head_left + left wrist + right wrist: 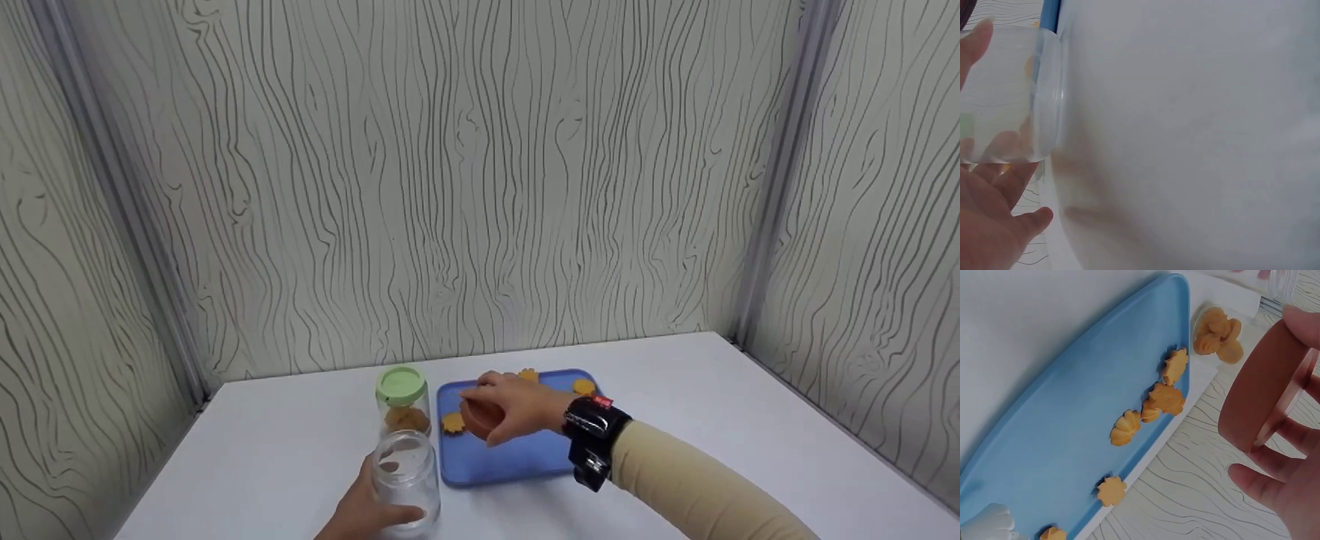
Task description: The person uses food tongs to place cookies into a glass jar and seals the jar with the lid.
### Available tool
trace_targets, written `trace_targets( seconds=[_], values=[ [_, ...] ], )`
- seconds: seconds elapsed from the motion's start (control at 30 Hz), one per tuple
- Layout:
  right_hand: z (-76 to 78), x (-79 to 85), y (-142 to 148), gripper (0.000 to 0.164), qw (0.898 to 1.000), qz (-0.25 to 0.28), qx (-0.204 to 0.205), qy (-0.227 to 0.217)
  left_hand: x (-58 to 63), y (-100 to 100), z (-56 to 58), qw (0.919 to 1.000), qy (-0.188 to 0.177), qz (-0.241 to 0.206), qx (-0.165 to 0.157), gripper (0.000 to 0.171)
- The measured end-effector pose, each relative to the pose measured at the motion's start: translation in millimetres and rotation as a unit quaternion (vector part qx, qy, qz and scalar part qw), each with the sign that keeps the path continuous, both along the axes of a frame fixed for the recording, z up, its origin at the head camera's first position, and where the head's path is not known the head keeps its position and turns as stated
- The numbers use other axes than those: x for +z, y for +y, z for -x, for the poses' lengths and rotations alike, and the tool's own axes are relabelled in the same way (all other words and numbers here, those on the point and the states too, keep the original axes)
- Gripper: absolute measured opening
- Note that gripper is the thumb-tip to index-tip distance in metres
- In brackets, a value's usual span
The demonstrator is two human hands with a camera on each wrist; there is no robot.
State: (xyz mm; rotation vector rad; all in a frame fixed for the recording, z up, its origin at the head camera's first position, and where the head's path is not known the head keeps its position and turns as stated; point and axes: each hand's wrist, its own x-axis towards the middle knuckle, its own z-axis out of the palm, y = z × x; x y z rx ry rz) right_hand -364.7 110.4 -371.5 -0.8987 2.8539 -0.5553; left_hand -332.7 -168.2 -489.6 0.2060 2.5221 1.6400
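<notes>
My left hand grips a clear jar, with the thumb on its near side and fingers around the far wall. The jar is upright and its mouth is uncovered; its smooth wall shows in the left wrist view. Over the left part of the blue tray, my right hand holds a round brown lid by its rim, tipped on edge. Several golden cookies lie on the tray below, some bunched near one corner. The right hand hides part of the tray in the head view.
Behind the held jar stands a second clear jar with a green lid, with cookies inside. A white object with a scalloped end lies at the tray's edge in the right wrist view. Patterned walls enclose the white table.
</notes>
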Motion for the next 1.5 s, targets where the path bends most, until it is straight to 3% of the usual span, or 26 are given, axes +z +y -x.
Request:
trace_targets(
  seconds=[0.23, 0.47, 1.03, 1.5],
  values=[
    [-1.2, -3.8, 16.9, 0.077, 1.0, 0.016, -0.009, -0.002, 0.3, 2.5, 0.9, 0.9999, -0.009, 0.01, 0.008, 0.115],
    [-3.0, -6.6, 32.9, 0.076, 0.999, 0.026, -0.025, -0.005, -2.3, -3.0, 2.3, 0.9998, 0.014, 0.008, -0.011, 0.111],
    [-1.3, -7.0, 56.1, 0.077, 0.998, 0.02, -0.055, 0.004, 1.4, -2.2, 1.2, 0.9999, -0.003, 0.011, -0.006, 0.113],
    [5.1, -11.1, 87.1, 0.076, 0.996, 0.014, -0.079, 0.043, -1.4, -4.5, 1.8, 0.9996, 0.018, 0.022, -0.009, 0.114]
  ],
)
